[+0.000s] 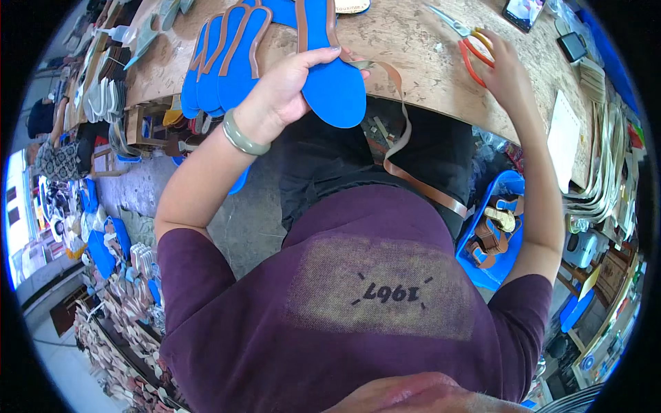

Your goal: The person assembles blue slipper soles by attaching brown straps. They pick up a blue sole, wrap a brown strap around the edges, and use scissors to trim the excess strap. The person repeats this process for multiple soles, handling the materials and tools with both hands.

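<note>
My left hand grips a blue shoe insole at the near edge of the table, thumb lying across its top. Brown strip edging runs along both sides of the insole's far part. From near the fingers a loose brown strip with a pale back hangs over the table edge and down across my lap. At the right, my right hand has its fingers on the handles of scissors with orange and yellow loops. Their blades point to the far left, low over the wooden tabletop.
More blue insoles with brown edging lie overlapped left of my left hand. A phone and a small black box sit at the far right. Below the table edge stands a blue bin holding sandal parts. Pale strips hang at the right.
</note>
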The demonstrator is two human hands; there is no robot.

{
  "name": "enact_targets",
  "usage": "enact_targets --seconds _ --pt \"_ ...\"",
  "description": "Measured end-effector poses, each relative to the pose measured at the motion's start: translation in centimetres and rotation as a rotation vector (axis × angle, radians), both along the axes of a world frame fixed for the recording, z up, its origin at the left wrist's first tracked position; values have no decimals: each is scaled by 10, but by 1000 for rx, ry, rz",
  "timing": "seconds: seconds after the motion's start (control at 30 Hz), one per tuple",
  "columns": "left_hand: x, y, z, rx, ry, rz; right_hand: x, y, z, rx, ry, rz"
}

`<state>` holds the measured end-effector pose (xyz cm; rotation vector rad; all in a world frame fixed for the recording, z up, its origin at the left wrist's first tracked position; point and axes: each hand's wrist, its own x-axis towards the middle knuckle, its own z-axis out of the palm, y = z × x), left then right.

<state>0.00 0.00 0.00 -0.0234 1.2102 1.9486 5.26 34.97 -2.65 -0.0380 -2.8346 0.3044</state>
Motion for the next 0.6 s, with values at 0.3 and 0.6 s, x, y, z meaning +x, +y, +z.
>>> enact_targets --seconds 0.3,0.6 --pt "50 11 -25 -255 714 301 133 -127 11 -1849 -518 211" --pt "78 23 -62 -544 1411 530 129 -132 3 -1119 -663 284"
